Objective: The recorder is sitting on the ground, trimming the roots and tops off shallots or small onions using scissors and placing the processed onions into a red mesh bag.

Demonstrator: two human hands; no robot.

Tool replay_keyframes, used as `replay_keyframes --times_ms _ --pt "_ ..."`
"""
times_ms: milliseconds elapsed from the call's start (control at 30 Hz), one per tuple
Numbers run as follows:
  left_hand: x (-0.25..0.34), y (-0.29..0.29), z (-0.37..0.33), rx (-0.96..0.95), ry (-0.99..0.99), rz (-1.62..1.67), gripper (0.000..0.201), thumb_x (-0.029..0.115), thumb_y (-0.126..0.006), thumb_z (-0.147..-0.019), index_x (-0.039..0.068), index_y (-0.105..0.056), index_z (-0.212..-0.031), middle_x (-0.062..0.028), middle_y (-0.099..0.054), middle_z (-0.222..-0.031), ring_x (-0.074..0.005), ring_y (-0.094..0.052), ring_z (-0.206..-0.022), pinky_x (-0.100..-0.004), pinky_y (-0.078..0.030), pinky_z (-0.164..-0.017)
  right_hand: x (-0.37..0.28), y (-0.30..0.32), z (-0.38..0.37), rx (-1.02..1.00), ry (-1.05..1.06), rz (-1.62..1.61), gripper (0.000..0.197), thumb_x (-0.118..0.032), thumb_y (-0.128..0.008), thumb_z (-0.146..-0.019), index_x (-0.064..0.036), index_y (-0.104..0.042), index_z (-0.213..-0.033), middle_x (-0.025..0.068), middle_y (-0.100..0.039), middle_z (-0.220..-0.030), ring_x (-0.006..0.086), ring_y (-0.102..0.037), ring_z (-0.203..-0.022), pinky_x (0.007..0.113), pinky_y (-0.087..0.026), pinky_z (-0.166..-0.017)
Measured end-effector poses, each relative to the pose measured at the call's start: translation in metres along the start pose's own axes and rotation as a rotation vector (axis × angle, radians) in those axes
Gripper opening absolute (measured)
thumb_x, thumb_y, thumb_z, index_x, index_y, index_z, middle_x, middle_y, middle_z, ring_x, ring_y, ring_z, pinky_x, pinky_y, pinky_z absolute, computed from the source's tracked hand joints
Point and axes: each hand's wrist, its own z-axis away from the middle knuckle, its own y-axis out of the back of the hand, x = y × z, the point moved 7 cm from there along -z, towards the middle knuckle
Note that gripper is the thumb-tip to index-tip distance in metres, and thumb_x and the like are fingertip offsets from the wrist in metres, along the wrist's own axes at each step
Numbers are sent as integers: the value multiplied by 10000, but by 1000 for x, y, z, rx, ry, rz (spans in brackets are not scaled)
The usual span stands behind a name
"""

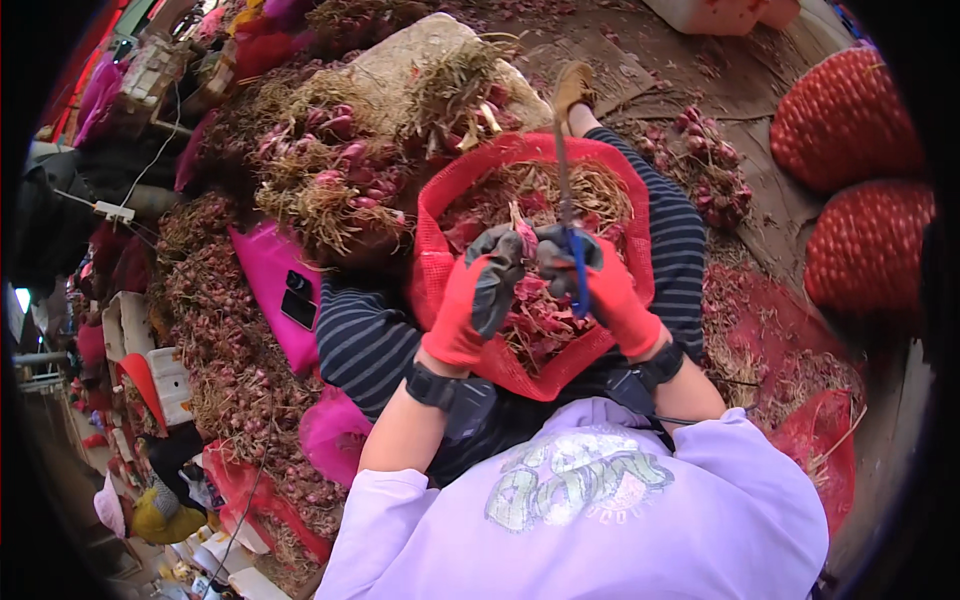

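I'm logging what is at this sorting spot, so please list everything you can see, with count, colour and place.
shallot: one, pink-red, pinched between both gloved hands
scissors: one pair, blue handles, in the right hand
mesh bag: one, red, open on the lap, holding trimmings and roots
filled mesh sacks: two, red, far right on the ground
shallot bunches: a heap, purple-red with dry roots, ahead and left
loose shallots: many, reddish, spread on the left
phone: one, black, on a pink cloth at left
striped trousers: dark with pale stripes, on the person's legs
left hand: red and grey glove, on the shallot
right hand: red and grey glove, gripping the scissors
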Motion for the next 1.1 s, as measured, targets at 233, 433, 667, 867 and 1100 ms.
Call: replay_keyframes --times_ms 233,433,667,867,1100 --pt "-26 15 1 167 99 -316 224 218 -508 -938 52 -518 -1089 -26 -540 -1028 -92 -546 -816 -227 -449 -723 20 20 11 123 -9 -195 219 -108 -626 -810 -10 -601 -1004 63 -640 -779 123 -609 -591 242 -494 -519" --pt "-20 2 1 72 49 -478 266 199 -490 -952 54 -492 -1175 -25 -548 -1042 -88 -547 -830 -219 -460 -730 12 35 5 102 109 129 196 -172 -603 -846 -29 -613 -980 38 -610 -683 112 -576 -529 227 -460 -462" --pt "-26 1 1 27 154 -29 289 202 -471 -960 61 -476 -1212 -18 -552 -1085 -76 -532 -945 -220 -455 -796 15 29 8 60 -91 -290 227 -172 -600 -841 -4 -598 -994 50 -611 -734 108 -582 -588 225 -467 -508" --pt "-21 4 -1 63 32 -191 295 211 -447 -971 79 -474 -1233 -14 -544 -1109 -68 -522 -942 -220 -447 -799 5 35 12 130 35 -12 239 -148 -639 -828 3 -589 -1007 63 -622 -793 109 -597 -662 223 -479 -570" --pt "-23 5 3 -16 52 -778 336 263 -439 -972 60 -471 -1239 -9 -540 -1091 -70 -512 -920 -216 -443 -772 -13 14 12 134 222 418 236 -108 -683 -795 8 -601 -985 55 -629 -803 88 -582 -658 220 -464 -586"
